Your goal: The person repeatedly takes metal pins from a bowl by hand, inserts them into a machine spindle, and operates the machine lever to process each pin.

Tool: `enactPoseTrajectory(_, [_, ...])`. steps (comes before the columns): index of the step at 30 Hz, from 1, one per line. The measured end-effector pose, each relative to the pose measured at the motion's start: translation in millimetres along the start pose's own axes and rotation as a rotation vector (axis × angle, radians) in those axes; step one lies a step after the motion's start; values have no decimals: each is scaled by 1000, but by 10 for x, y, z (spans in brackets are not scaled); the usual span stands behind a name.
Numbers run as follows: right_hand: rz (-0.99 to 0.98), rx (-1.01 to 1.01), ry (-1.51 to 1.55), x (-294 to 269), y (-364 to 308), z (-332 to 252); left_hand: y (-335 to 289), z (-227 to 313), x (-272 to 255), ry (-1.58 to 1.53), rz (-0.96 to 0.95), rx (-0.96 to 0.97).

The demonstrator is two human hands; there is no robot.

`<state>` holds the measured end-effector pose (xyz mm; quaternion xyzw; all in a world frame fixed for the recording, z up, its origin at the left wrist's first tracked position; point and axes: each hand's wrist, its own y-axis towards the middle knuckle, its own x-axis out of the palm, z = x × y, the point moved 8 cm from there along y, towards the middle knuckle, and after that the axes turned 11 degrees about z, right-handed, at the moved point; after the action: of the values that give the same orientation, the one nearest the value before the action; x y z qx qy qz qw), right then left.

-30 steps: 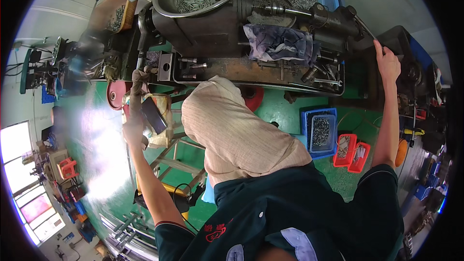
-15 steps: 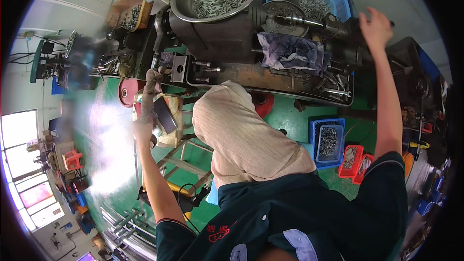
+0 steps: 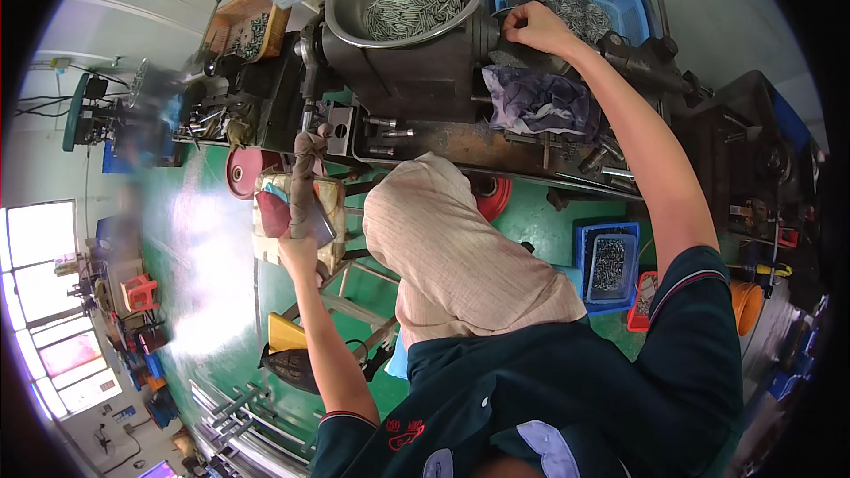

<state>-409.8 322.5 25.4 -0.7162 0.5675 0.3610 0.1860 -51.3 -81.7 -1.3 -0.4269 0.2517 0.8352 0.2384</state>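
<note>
Head view, and our hands are well apart! Our left hand [image 3: 299, 252] wraps round the cloth-covered lever [image 3: 304, 190], left of our knees. Our right hand [image 3: 538, 29] is up at the dark machine [image 3: 398, 80], fingertips bunched by its spindle end, between steel bowl [image 3: 348, 2] and blue basket [image 3: 634, 11]; whether they pinch anything, we can't tell.

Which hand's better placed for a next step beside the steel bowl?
Right, probably: the right hand is beside the steel bowl, fingertips near the dark machine block. The left hand is farther off, at the brown wrapped handle.
</note>
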Motion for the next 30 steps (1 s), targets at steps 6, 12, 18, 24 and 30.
enactPoseTrajectory(6, [-56,-111,-3,31,39,-108,-214,-26,97,29,25,-47])
enactPoseTrajectory(12, [439,-176,-707,-761,125,-399,-214,51,47,46,-12,-77])
enactPoseTrajectory(18, [632,-698,-440,-738,14,-1835,-186,-3,56,39,5,-47])
enactPoseTrajectory(24, [164,-613,-572,120,475,-1796,-147,-17,84,24,19,-17])
enactPoseTrajectory(30, [53,-587,-669,231,487,-1791,-201,83,35,-16,-15,-58])
